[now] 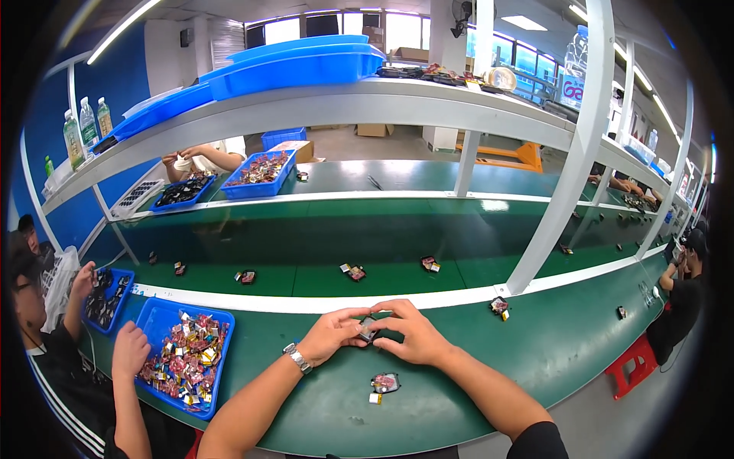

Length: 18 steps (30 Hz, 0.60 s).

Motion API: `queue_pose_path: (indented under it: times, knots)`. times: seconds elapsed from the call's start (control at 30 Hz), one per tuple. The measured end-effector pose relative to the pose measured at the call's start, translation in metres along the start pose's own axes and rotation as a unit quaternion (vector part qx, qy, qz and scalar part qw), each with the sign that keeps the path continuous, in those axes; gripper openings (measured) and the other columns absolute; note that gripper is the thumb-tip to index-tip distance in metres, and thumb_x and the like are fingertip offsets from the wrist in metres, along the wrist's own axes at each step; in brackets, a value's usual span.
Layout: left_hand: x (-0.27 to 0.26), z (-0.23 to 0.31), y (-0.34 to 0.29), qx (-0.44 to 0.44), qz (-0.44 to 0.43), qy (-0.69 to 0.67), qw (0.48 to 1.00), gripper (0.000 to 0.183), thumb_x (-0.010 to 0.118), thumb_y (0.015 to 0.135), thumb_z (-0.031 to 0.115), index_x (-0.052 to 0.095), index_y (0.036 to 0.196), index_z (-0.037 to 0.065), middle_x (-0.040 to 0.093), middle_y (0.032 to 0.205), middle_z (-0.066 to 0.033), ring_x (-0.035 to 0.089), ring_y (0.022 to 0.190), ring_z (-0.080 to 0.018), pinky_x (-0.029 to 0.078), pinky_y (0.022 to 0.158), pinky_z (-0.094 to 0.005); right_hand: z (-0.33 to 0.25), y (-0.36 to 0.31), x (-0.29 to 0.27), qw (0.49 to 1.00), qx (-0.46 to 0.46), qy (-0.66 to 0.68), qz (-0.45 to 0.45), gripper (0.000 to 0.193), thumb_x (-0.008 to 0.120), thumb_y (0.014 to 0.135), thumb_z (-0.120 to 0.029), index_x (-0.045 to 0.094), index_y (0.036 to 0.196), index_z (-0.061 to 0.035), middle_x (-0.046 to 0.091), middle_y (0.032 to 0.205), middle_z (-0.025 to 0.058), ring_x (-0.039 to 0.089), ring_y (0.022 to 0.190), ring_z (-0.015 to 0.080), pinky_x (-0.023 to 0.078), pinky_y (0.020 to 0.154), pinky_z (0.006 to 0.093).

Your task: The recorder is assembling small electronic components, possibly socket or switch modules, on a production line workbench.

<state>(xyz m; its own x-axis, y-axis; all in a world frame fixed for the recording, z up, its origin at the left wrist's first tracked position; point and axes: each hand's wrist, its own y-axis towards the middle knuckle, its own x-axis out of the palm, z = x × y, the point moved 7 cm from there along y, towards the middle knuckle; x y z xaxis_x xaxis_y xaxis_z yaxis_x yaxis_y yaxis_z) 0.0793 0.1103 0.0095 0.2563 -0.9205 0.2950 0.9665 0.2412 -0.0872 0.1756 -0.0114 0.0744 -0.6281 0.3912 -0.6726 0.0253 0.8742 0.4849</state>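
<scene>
Over the green bench, my left hand [333, 337] pinches a small dark-edged electronic part [368, 330] with a greyish face. My right hand [414, 336] meets it from the other side, its fingertips closed around the opposite edge. The fingers cover much of the part, so its exact kind cannot be told. Nearer to me, between my forearms, lies a small open black housing [385, 382] with reddish wiring inside. A little silver-and-yellow battery-like piece [375, 398] rests beside it.
A blue tray [226, 367] heaped with wired parts stands left, near a co-worker's hand [131, 349]. Another blue tray [128, 284] holds black pieces. Small assemblies lie along the sunken green strip [321, 268]. A white shelf post [562, 168] rises at right.
</scene>
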Motion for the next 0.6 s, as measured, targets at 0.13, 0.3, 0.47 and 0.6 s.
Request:
queue_pose_path:
  times: [0.13, 0.3, 0.47, 0.6]
  knots:
    - [0.008, 0.002, -0.001, -0.014, 0.002, -0.007, 1.000, 0.048, 0.054, 0.097, 0.003, 0.043, 0.143, 0.004, 0.064, 0.114, -0.0106, 0.065, 0.104, -0.0187, 0.056, 0.093, -0.0339, -0.002, -0.001, 0.001, 1.000, 0.010, -0.012, 0.024, 0.019, 0.075, 0.079, -0.012, 0.068, 0.096, -0.0097, 0.055, 0.127, 0.0098, 0.049, 0.121, 0.0310, 0.045, 0.100, 0.0408]
    - [0.013, -0.001, 0.000, -0.016, 0.003, -0.015, 1.000, 0.041, 0.049, 0.095, -0.004, 0.046, 0.136, 0.004, 0.059, 0.119, -0.0091, 0.063, 0.108, -0.0183, 0.056, 0.097, -0.0344, -0.007, -0.001, -0.002, 0.995, -0.005, -0.067, 0.067, 0.013, 0.075, 0.077, -0.010, 0.068, 0.088, -0.0070, 0.055, 0.126, 0.0111, 0.050, 0.121, 0.0322, 0.045, 0.100, 0.0418]
    - [0.016, -0.006, 0.001, -0.014, -0.027, -0.041, 0.999, 0.032, 0.048, 0.094, -0.006, 0.046, 0.125, 0.004, 0.059, 0.120, -0.0099, 0.062, 0.110, -0.0189, 0.055, 0.098, -0.0367, -0.009, 0.001, 0.001, 0.996, -0.029, -0.072, 0.053, 0.011, 0.074, 0.078, -0.009, 0.069, 0.088, -0.0060, 0.055, 0.129, 0.0115, 0.049, 0.122, 0.0323, 0.045, 0.101, 0.0413]
    - [0.014, -0.009, 0.002, -0.010, -0.049, -0.072, 0.996, 0.036, 0.052, 0.093, -0.006, 0.045, 0.126, 0.005, 0.058, 0.123, -0.0123, 0.060, 0.115, -0.0222, 0.051, 0.103, -0.0411, -0.001, 0.000, 0.004, 0.998, -0.005, -0.042, 0.054, 0.009, 0.072, 0.080, -0.008, 0.070, 0.088, -0.0056, 0.056, 0.128, 0.0103, 0.049, 0.122, 0.0311, 0.045, 0.100, 0.0403]
